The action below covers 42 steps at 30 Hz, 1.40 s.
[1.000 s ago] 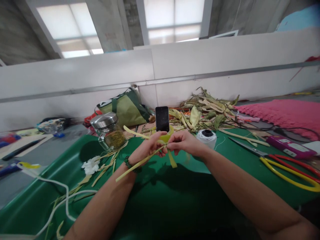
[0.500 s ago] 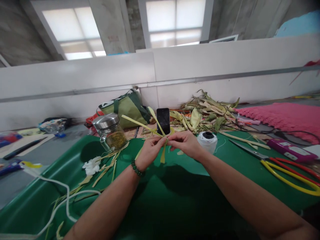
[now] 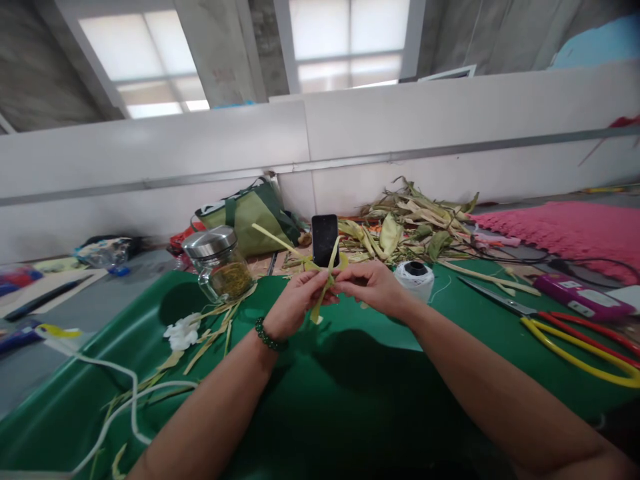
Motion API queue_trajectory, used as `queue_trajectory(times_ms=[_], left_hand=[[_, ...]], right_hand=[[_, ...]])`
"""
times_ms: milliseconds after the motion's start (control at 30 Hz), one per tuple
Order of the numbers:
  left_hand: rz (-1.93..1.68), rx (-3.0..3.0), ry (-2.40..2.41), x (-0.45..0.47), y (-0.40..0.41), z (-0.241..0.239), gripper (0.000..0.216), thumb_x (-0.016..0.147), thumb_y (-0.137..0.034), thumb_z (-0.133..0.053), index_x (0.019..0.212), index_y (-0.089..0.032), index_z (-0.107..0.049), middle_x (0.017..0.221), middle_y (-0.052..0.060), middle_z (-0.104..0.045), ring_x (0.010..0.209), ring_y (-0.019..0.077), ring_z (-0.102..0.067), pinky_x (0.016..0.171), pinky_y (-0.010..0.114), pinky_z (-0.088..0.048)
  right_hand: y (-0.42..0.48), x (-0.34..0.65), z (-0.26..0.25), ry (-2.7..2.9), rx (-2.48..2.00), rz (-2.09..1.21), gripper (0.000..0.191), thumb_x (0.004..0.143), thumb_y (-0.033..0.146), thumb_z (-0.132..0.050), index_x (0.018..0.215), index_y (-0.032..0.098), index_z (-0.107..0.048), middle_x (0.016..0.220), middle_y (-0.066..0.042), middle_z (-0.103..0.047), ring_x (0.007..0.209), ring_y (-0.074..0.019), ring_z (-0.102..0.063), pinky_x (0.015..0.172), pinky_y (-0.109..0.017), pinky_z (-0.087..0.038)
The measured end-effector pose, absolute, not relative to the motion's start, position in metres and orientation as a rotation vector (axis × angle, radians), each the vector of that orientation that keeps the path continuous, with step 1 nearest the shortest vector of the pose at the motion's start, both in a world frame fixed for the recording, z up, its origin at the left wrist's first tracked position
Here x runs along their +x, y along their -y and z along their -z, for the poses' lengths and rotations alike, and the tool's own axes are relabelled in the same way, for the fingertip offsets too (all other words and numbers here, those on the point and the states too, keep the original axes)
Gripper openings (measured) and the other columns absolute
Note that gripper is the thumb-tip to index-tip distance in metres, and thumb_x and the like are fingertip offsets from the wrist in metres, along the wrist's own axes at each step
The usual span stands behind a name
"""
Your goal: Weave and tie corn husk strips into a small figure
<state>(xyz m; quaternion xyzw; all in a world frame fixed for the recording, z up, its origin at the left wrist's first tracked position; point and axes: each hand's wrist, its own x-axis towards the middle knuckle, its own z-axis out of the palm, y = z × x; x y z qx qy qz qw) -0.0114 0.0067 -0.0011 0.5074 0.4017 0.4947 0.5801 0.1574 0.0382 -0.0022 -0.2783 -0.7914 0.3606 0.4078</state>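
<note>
The person's two hands met near the middle of the view, above a green mat (image 3: 380,327) which covered part of the grey surface (image 3: 30,377). The left hand (image 3: 297,300) held the yellow-green strips (image 3: 330,270) in a narrow pinch, between thumb and fingers. The right hand (image 3: 373,283) was also closed narrowly, and its fingertips pinched the same strips at the place where they crossed. One strip stood up from the fingers, its lower end hung beneath them, and another one pointed away to the upper left. How the strips were joined could not be told, because the fingers covered this part. On the left wrist there was a bracelet (image 3: 270,337) of dark green beads.

Just behind the hands, a phone (image 3: 325,237) stood upright. To the left of it were a glass jar (image 3: 229,280) with a metal lid and, farther back, a green bag (image 3: 265,227). A white spool (image 3: 415,281) was near the right hand, and behind it lay a pile of dry husks (image 3: 410,213). Farther right, the scissors (image 3: 531,312) lay with red and yellow handles. Some loose pieces (image 3: 205,347) were scattered on the mat, left of the hands.
</note>
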Motion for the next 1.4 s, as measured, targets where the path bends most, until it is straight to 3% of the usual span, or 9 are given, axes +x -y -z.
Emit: queue_trajectory(times_ms=[233, 367, 467, 633, 767, 900, 1033, 1233, 1400], left_hand=[[-1.199, 1.120, -0.894, -0.016, -0.008, -0.002, 0.038, 0.060, -0.044, -0.079, 0.081, -0.013, -0.074, 0.068, 0.006, -0.073, 0.065, 0.0154, -0.067, 0.069, 0.026, -0.052], [-1.219, 1.120, -0.899, -0.016, -0.008, -0.003, 0.032, 0.065, -0.038, -0.076, 0.082, -0.011, -0.073, 0.071, 0.009, -0.074, 0.069, 0.0190, -0.069, 0.075, 0.031, -0.052], [-1.212, 1.137, -0.918, -0.016, -0.009, 0.000, 0.029, 0.067, -0.036, -0.073, 0.082, -0.011, -0.072, 0.071, 0.009, -0.073, 0.074, 0.0215, -0.069, 0.080, 0.034, -0.051], [-1.208, 1.144, -0.901, -0.017, -0.011, 0.007, 0.023, 0.069, -0.035, -0.067, 0.071, -0.012, -0.069, 0.072, 0.008, -0.072, 0.071, 0.0195, -0.067, 0.073, 0.031, -0.051], [-1.178, 1.102, -0.912, -0.017, -0.011, 0.007, 0.022, 0.070, -0.034, -0.066, 0.066, -0.012, -0.067, 0.066, 0.008, -0.071, 0.066, 0.0186, -0.067, 0.072, 0.031, -0.051], [-1.142, 1.146, -0.943, -0.017, -0.010, 0.005, 0.032, 0.071, -0.043, -0.065, 0.072, -0.010, -0.069, 0.071, 0.010, -0.073, 0.071, 0.0220, -0.069, 0.074, 0.034, -0.051], [-1.137, 1.198, -0.954, -0.017, -0.008, 0.003, 0.041, 0.069, -0.052, -0.067, 0.075, -0.011, -0.070, 0.072, 0.011, -0.073, 0.073, 0.0231, -0.069, 0.075, 0.035, -0.051], [-1.104, 1.294, -1.003, -0.015, -0.006, -0.001, 0.041, 0.061, -0.051, -0.076, 0.072, -0.011, -0.072, 0.073, 0.010, -0.074, 0.071, 0.0207, -0.068, 0.077, 0.034, -0.052], [-1.134, 1.289, -0.996, -0.017, -0.008, 0.002, 0.039, 0.066, -0.049, -0.073, 0.074, -0.011, -0.072, 0.078, 0.011, -0.074, 0.075, 0.0217, -0.068, 0.078, 0.034, -0.052]], right_hand=[[-0.048, 0.167, -0.001, 1.908, -0.793, -0.812, 0.023, 0.078, 0.035, -0.060, 0.069, 0.015, -0.067, 0.056, 0.000, -0.058, 0.047, -0.0097, -0.049, 0.045, -0.022, -0.039], [-0.052, 0.171, 0.001, 1.821, -0.746, -0.470, 0.015, 0.082, 0.026, -0.055, 0.082, 0.018, -0.069, 0.079, -0.005, -0.066, 0.073, -0.0177, -0.061, 0.067, -0.031, -0.050], [-0.047, 0.170, 0.002, 1.961, -0.549, -0.112, 0.024, 0.080, 0.015, -0.055, 0.098, 0.023, -0.069, 0.099, -0.008, -0.062, 0.097, -0.0218, -0.057, 0.085, -0.039, -0.048], [-0.039, 0.157, 0.008, 2.280, -0.345, 0.197, 0.023, 0.082, 0.009, -0.052, 0.085, 0.021, -0.071, 0.099, -0.010, -0.060, 0.094, -0.0215, -0.053, 0.084, -0.039, -0.046], [-0.044, 0.153, 0.012, 2.026, -0.449, -0.178, 0.015, 0.083, 0.021, -0.057, 0.073, 0.019, -0.067, 0.083, -0.007, -0.059, 0.081, -0.0176, -0.056, 0.072, -0.032, -0.048], [-0.054, 0.157, 0.011, 1.628, -0.730, -0.756, 0.035, 0.080, 0.046, -0.060, 0.060, 0.018, -0.059, 0.058, 0.000, -0.053, 0.057, -0.0122, -0.050, 0.055, -0.026, -0.043], [-0.057, 0.157, 0.008, 1.427, -0.758, -1.124, 0.044, 0.067, 0.060, -0.067, 0.059, 0.017, -0.059, 0.055, 0.000, -0.056, 0.049, -0.0086, -0.047, 0.048, -0.023, -0.040], [-0.058, 0.158, 0.006, 1.346, -0.810, -1.252, 0.046, 0.061, 0.061, -0.070, 0.055, 0.017, -0.058, 0.048, 0.001, -0.055, 0.039, -0.0070, -0.043, 0.038, -0.021, -0.034], [-0.055, 0.166, 0.003, 1.543, -0.967, -1.088, 0.061, 0.073, 0.071, -0.052, 0.045, 0.018, -0.056, 0.032, 0.001, -0.042, 0.031, -0.0081, -0.035, 0.035, -0.024, -0.027]])
